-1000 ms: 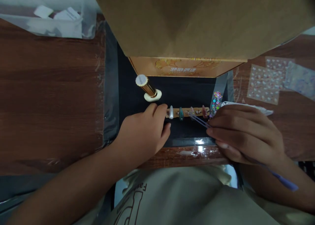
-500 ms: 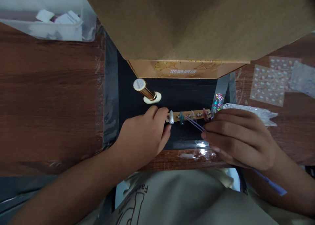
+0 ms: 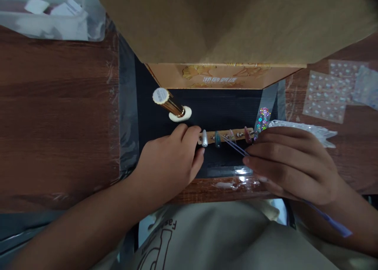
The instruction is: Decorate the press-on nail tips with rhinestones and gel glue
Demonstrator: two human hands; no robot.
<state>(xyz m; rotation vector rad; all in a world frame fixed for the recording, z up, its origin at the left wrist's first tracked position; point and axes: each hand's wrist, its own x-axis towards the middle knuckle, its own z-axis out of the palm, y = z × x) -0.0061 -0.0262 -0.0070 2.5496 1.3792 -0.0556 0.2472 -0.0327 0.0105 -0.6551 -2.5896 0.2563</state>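
Observation:
My left hand point(image 3: 168, 161) grips the left end of a narrow wooden strip point(image 3: 210, 137) between thumb and fingers. Standing along the strip are several false nails: a silver one point(image 3: 204, 138) by my fingertips, a teal one point(image 3: 217, 139), a clear pinkish one point(image 3: 232, 135) and a dark red one point(image 3: 247, 135). Closed around purple tweezers point(image 3: 333, 222), my right hand point(image 3: 295, 165) points their tips between the teal and pinkish nails. Whether the tips pinch anything is too small to tell. Rhinestones point(image 3: 262, 119) in several colours lie beyond the right fingers.
A gold-capped bottle point(image 3: 174, 106) stands on the black mat point(image 3: 227, 106), behind my left hand. At the back rises a large cardboard box point(image 3: 206, 77). Clear plastic pieces point(image 3: 320, 134) and sticker sheets point(image 3: 326, 97) lie right; a translucent bin point(image 3: 59, 30) sits far left.
The view has shifted slightly, so the box and bottle appear a little higher and larger. Both hands keep their holds, and the tweezer tips stay by the teal nail.

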